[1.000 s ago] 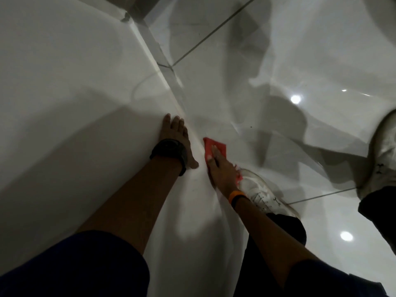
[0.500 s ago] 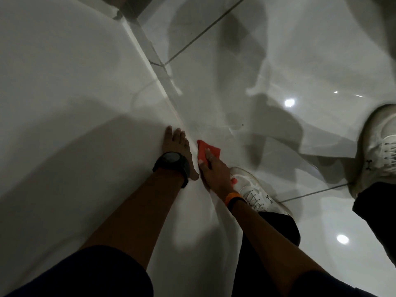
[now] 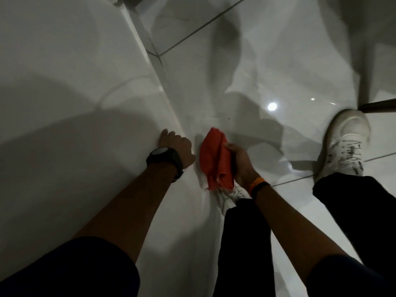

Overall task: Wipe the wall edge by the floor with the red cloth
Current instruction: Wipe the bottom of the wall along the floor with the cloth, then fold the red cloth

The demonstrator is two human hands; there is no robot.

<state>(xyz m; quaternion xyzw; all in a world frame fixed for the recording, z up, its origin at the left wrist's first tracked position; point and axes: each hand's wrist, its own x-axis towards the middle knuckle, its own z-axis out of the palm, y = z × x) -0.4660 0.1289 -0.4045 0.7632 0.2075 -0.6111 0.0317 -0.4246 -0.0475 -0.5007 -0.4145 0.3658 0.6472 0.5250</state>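
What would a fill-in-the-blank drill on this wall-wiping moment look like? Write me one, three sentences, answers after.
1. The red cloth is gripped by the ____ hand.
2. The left hand, resting on the white wall, wears a black ____ at its wrist.
3. The band on the right wrist is ____ in colour.

Missing words: right; watch; orange

A dim tiled indoor room: glossy floor tiles (image 3: pixel 278 61) (lamp reflections) meeting white wall (image 3: pixel 64 61).
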